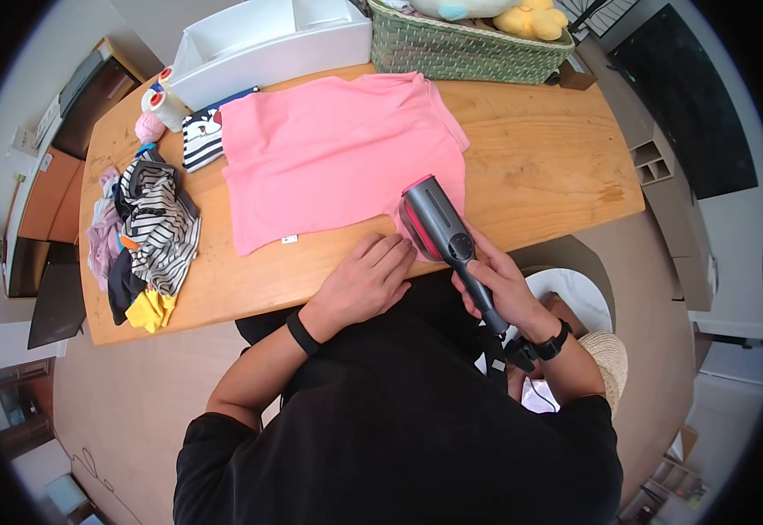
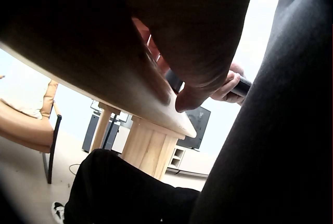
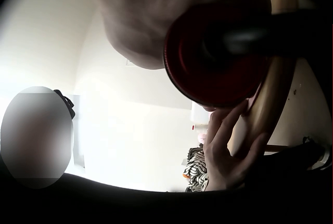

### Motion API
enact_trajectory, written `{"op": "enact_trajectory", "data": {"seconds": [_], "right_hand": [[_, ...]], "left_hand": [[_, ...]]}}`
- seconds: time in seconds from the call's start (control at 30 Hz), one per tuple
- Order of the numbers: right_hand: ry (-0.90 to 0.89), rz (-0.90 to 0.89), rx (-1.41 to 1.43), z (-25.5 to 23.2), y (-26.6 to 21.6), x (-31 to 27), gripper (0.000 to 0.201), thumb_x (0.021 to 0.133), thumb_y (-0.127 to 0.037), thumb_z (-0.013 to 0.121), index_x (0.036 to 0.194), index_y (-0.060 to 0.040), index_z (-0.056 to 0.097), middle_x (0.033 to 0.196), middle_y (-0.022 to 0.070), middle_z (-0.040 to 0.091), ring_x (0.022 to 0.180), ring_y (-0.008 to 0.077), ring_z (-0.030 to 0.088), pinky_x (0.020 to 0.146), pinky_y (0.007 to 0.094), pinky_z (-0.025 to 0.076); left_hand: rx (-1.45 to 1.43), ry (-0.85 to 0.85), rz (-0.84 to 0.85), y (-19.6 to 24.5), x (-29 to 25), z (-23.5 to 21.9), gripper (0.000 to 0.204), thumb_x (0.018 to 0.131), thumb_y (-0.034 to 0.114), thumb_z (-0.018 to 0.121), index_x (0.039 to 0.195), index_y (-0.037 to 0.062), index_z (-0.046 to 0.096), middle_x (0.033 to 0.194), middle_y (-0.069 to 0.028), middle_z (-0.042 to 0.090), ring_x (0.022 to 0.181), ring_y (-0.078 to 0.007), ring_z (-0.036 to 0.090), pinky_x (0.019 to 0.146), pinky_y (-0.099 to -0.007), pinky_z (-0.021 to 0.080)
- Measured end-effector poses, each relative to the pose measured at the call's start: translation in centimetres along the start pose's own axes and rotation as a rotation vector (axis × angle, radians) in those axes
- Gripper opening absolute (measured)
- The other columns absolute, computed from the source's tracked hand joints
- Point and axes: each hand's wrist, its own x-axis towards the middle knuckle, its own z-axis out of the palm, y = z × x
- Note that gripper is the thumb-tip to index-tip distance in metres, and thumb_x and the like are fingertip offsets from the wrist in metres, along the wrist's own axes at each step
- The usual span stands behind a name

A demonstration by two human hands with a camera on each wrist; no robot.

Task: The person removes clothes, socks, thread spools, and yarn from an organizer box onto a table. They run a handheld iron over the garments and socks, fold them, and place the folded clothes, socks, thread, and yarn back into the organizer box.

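Note:
A pink shirt [image 1: 337,157] lies spread on the wooden table, with a small white tag at its near edge. My right hand [image 1: 505,284] grips the handle of a grey and pink handheld garment steamer [image 1: 438,223]. The steamer's head stands over the shirt's near right corner, right at the table's front edge. Beside it, my left hand [image 1: 368,276] rests at the edge with its fingers extended toward that corner, fingertips close to the steamer head. In the right wrist view the left hand [image 3: 226,151] shows with its thumb apart from the fingers.
Crumpled clothes [image 1: 158,227] lie in a heap on the table's left side. A folded striped garment [image 1: 202,140], thread spools [image 1: 169,109] and pink yarn [image 1: 149,127] sit at the back left. A white bin [image 1: 268,61] and a green woven basket [image 1: 469,52] stand along the back.

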Motion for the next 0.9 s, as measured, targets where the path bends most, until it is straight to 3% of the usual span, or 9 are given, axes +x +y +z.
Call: {"op": "enact_trajectory", "data": {"seconds": [0.43, 0.83, 0.9], "right_hand": [[0.142, -0.034, 0.049, -1.0, -0.6, -0.8, 0.076, 0.121, -0.017, 0.054, 0.189, -0.0212, 0.018, 0.095, 0.0112, 0.068, 0.063, 0.0165, 0.067, 0.055, 0.0318, 0.057], [0.24, -0.05, 0.051, -3.2, -1.8, -2.0, 0.076, 0.12, -0.019, 0.058, 0.188, -0.0202, 0.022, 0.09, 0.01, 0.069, 0.061, 0.0161, 0.067, 0.053, 0.0307, 0.056], [0.321, -0.085, 0.006, -3.9, -2.2, -2.2, 0.078, 0.119, -0.017, 0.062, 0.187, -0.0194, 0.024, 0.091, 0.0093, 0.069, 0.06, 0.0151, 0.067, 0.052, 0.0301, 0.055]], "left_hand": [[-0.008, -0.011, -0.009, 0.0, -0.1, 0.0, 0.062, 0.093, 0.026, 0.087, 0.143, -0.0057, 0.072, 0.145, -0.0195, 0.07, 0.139, -0.0358, 0.065, 0.122, -0.0518, 0.05], [0.001, -0.017, -0.016, 0.1, 0.0, 0.0, 0.059, 0.095, 0.027, 0.085, 0.143, -0.0046, 0.072, 0.145, -0.0186, 0.07, 0.14, -0.0355, 0.065, 0.122, -0.0515, 0.05], [-0.004, -0.011, -0.017, 0.1, 0.0, 0.0, 0.057, 0.095, 0.026, 0.085, 0.141, -0.0041, 0.072, 0.142, -0.018, 0.069, 0.137, -0.0359, 0.065, 0.121, -0.0516, 0.05]]}}
